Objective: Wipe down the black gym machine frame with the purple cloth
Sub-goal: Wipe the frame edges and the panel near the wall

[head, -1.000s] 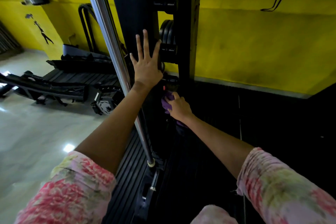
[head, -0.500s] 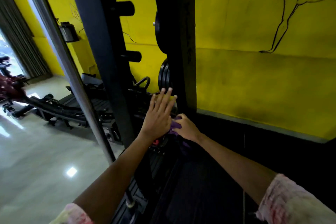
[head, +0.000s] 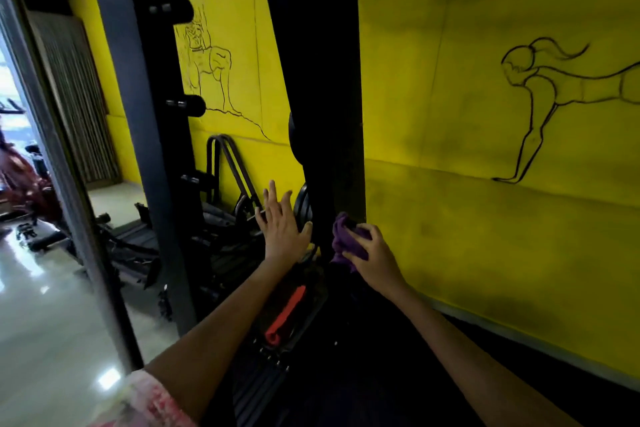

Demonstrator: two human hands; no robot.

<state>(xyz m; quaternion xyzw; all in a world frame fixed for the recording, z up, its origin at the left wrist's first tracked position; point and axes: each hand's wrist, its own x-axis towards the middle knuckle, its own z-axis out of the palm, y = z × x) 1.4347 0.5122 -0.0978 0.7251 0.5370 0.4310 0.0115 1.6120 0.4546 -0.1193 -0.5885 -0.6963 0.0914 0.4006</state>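
A tall black upright of the gym machine frame (head: 322,80) rises in the middle of the head view. My right hand (head: 372,255) grips a bunched purple cloth (head: 344,236) and holds it against the lower part of that upright. Just left of the post, my left hand (head: 282,224) is open with fingers spread, next to the black weight plates (head: 302,208); whether it touches them is unclear. A second black upright (head: 145,114) with pegs stands further left.
A yellow wall (head: 485,184) with line drawings runs close behind on the right. A chrome bar (head: 52,149) slants at the left. The machine's black base carries a red strip (head: 287,312). More black gym equipment (head: 131,246) lies on the pale glossy floor (head: 45,322) at left.
The view has tilted upward, showing more of the uprights and wall. My right hand with the cloth has slid from the frame's left side toward its right edge; my left hand stays open.
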